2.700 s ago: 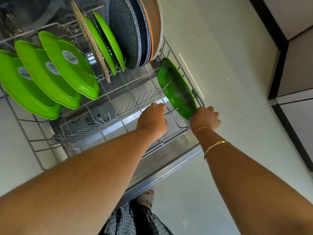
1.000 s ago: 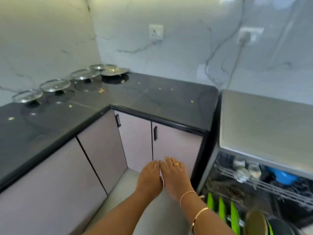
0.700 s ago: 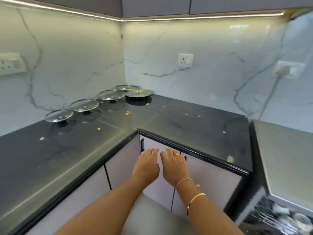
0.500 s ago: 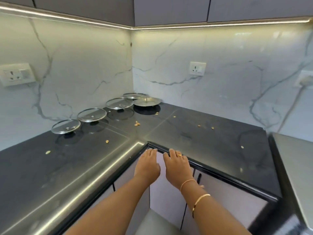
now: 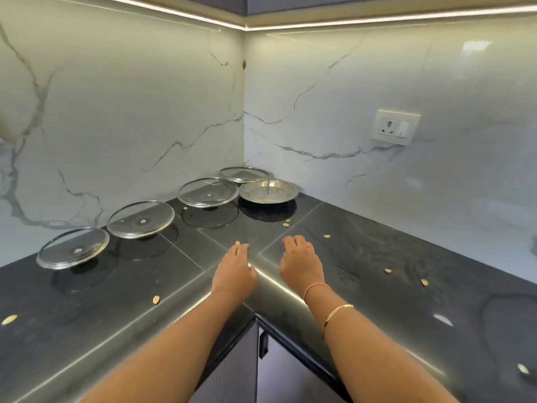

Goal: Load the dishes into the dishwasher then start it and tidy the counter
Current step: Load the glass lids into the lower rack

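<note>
Left hand (image 5: 234,274), right hand (image 5: 300,264) over counter (image 5: 363,251)

wall socket (image 5: 395,127): white, one outlet plus switch, on the right wall, 2 o'clock
left wall (image 5: 116,112): white marble, grey veins, 10 o'clock
right wall (image 5: 436,199): same marble, glossy (bright glare patch near 1 o'clock)
light strip (image 5: 377,21): lit, runs along the top of both walls, 12 o'clock
upper cabinet (image 5: 348,0): dark underside, only a sliver, 12 o'clock
base cabinet doors (image 5: 287,379): grey, 6 o'clock
door handle (image 5: 263,344): black, vertical, 6 o'clock
</note>
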`<state>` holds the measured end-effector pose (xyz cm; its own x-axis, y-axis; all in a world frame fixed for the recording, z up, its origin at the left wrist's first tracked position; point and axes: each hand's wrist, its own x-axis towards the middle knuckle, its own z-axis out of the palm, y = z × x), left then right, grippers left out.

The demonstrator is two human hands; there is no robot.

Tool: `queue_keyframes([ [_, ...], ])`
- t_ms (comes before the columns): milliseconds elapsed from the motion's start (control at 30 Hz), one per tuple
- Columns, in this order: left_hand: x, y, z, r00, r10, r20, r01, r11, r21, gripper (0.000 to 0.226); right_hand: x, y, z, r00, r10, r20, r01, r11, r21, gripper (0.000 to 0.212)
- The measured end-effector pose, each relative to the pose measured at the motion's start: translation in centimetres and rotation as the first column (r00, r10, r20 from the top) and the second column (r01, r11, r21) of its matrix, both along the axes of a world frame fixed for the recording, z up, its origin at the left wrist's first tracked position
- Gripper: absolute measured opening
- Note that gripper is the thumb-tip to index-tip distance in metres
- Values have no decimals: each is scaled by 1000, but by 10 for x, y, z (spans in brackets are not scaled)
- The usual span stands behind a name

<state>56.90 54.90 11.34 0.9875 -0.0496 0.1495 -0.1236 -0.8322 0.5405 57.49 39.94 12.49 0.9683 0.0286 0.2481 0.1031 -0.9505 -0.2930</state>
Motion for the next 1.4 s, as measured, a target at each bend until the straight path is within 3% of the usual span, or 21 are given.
queue_keyframes([
  [67,29,0,2,1000,24,-15,-24,1000,-17,51,38,-1,3,999,-27,-19,30,978,206,30],
  [167,77,-2,1,997,49,-59,-51,998,-23,52,92,-2,2,991,-67,-114,116,854,507,29],
  [333,164,-14,0,996,29,-84,-32,999,-42,54,181,-9,-12,967,-77,-241,230,667,709,30],
  [400,199,-21,-2,997,4,-78,-8,999,-45,54,220,-11,-25,945,-90,-314,312,533,786,28],
  [467,229,-26,-8,998,-6,-66,2,998,-65,54,255,-12,-37,911,-94,-402,409,328,852,21],
  [533,250,-28,-15,997,-25,-72,20,998,-61,54,283,-12,-44,880,-58,-472,475,131,870,22],
  [600,272,-26,-22,996,-30,-90,27,999,-43,54,307,-9,-48,854,-22,-520,521,26,853,26],
  [767,299,-14,-32,995,-2,-98,-2,999,-40,53,342,-2,-63,820,17,-572,567,-162,808,44],
  [967,319,-7,-49,992,-15,-122,11,1000,-27,52,375,3,-68,848,-13,-530,483,-394,782,40],
  [1067,322,-6,-54,992,-21,-126,15,999,-42,53,381,2,-66,866,-53,-498,426,-444,789,43],
  [1233,314,-10,-58,990,-3,-142,-6,998,-60,53,361,-8,-62,861,-130,-491,404,-413,817,36],
  [1333,303,-20,-56,991,-9,-131,0,998,-63,52,338,-20,-59,852,-193,-486,399,-361,843,29],
  [1400,290,-31,-53,993,-5,-114,0,999,-40,53,313,-33,-54,829,-278,-485,420,-262,869,13],
])
